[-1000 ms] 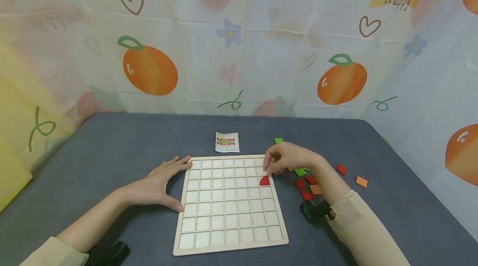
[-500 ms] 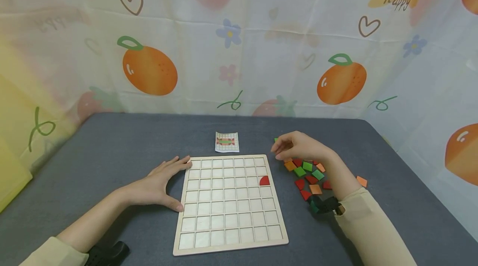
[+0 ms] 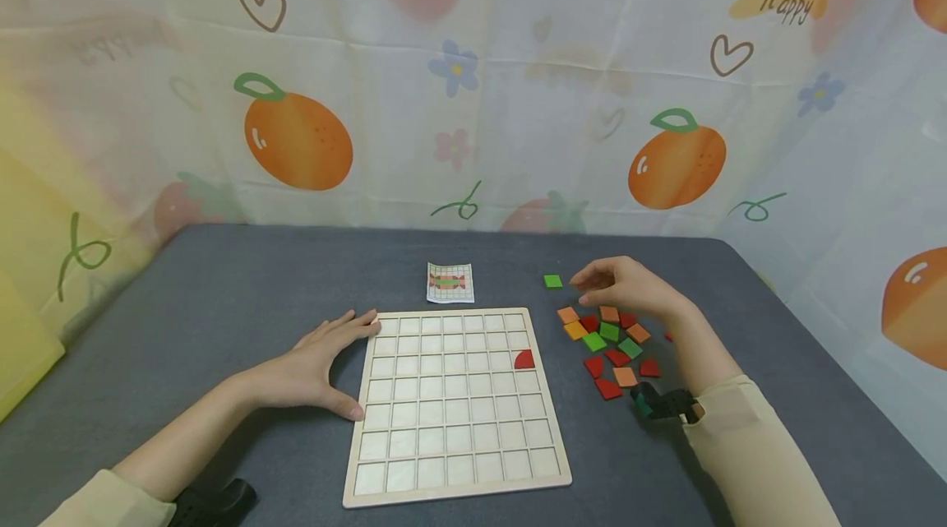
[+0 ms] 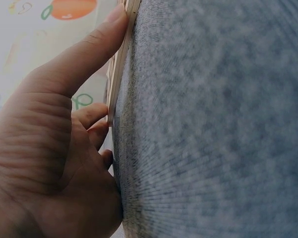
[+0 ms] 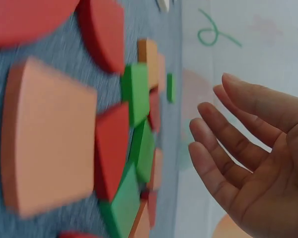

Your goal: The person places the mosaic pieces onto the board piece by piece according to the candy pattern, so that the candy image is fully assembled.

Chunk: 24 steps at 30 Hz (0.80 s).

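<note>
A pale wooden grid board (image 3: 457, 404) lies on the dark table, with a single red quarter-round tile (image 3: 524, 359) in a cell near its right edge. Spread along the board's left edge, my left hand (image 3: 314, 364) touches it with thumb and fingertips; in the left wrist view its thumb (image 4: 97, 44) rests on the rim. My right hand (image 3: 629, 288) hovers over the far side of the loose tiles, fingers relaxed and holding nothing. Below it lie several red, green and orange tiles (image 3: 610, 331). In the right wrist view an orange square tile (image 5: 52, 141) is nearest the camera.
A small printed card (image 3: 450, 283) with a coloured pattern on a grid lies behind the board. One green tile (image 3: 552, 281) sits apart, left of my right hand. A patterned curtain (image 3: 473, 140) stands at the table's far side.
My right hand has left the board's upper right corner and moved right, above the loose tiles, uncovering several of them. My left hand and the red tile on the board have stayed put.
</note>
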### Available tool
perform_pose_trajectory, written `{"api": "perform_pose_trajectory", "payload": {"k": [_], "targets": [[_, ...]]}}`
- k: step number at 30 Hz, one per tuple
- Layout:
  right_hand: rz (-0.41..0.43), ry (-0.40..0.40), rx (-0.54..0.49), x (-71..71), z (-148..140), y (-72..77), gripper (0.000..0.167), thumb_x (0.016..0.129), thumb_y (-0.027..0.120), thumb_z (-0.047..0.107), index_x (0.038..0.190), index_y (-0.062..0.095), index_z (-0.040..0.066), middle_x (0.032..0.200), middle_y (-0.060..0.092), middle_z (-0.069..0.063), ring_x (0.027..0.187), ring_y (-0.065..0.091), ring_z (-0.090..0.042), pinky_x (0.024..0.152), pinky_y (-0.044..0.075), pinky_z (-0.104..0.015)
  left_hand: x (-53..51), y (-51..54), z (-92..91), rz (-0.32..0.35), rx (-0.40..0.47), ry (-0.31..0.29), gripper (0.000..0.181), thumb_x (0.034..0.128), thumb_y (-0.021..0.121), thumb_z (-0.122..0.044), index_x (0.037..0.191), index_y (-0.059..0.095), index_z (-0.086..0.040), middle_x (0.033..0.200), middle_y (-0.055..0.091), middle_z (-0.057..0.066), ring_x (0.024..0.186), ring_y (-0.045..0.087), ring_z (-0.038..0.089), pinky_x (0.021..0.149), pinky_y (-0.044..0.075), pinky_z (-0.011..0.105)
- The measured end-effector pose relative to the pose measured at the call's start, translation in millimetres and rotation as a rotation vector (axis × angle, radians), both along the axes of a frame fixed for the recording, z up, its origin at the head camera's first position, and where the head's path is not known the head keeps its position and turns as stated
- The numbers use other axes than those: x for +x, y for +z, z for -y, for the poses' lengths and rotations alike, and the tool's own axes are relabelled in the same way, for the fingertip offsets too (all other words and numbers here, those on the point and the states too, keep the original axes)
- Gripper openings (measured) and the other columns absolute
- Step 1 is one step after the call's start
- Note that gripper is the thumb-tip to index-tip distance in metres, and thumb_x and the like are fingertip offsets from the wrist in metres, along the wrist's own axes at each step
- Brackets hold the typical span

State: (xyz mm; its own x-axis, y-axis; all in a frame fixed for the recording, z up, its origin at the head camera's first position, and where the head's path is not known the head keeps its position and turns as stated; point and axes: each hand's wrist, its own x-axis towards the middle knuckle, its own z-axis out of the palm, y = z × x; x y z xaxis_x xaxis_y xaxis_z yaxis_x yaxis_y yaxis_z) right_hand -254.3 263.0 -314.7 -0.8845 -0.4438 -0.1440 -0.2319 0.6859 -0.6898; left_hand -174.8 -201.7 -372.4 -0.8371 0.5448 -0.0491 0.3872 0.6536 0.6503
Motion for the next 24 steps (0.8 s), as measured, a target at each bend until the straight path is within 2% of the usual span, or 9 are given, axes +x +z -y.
{"api": "perform_pose_trajectory", "payload": {"k": [10, 16, 24], "targets": [[0.000, -0.046, 0.032, -2.6, -28.3, -9.5, 0.040, 0.095, 0.065, 0.018, 0.130, 0.060, 0.000, 0.135, 0.061, -0.024, 0.126, 0.057, -0.040, 0.100, 0.053, -0.047, 0.5, 0.2, 0.4, 0.004, -0.010, 0.005, 0.109, 0.0663, 0.086, -0.051, 0.154, 0.034, -0.014, 0.167, 0.019, 0.012, 0.153, 0.005, 0.049, 0.110, 0.005, 0.078], [0.004, -0.059, 0.053, -4.3, -38.5, -13.6, 0.039, 0.093, 0.065, 0.016, 0.128, 0.062, -0.001, 0.132, 0.062, -0.025, 0.120, 0.061, -0.038, 0.099, 0.053, -0.048, -0.1, -1.0, 0.9, 0.006, -0.005, 0.004, 0.108, 0.0663, 0.086, -0.050, 0.154, 0.034, -0.015, 0.167, 0.019, 0.012, 0.153, 0.005, 0.049, 0.111, 0.004, 0.078], [0.052, -0.037, 0.078, -2.6, -42.3, -13.2, 0.041, 0.094, 0.065, 0.018, 0.129, 0.061, -0.004, 0.131, 0.062, -0.026, 0.112, 0.065, -0.032, 0.098, 0.052, -0.051, -1.7, -2.0, 0.9, 0.000, -0.017, 0.008, 0.109, 0.0661, 0.086, -0.052, 0.154, 0.034, -0.016, 0.167, 0.019, 0.011, 0.153, 0.005, 0.049, 0.110, 0.005, 0.078]]}}
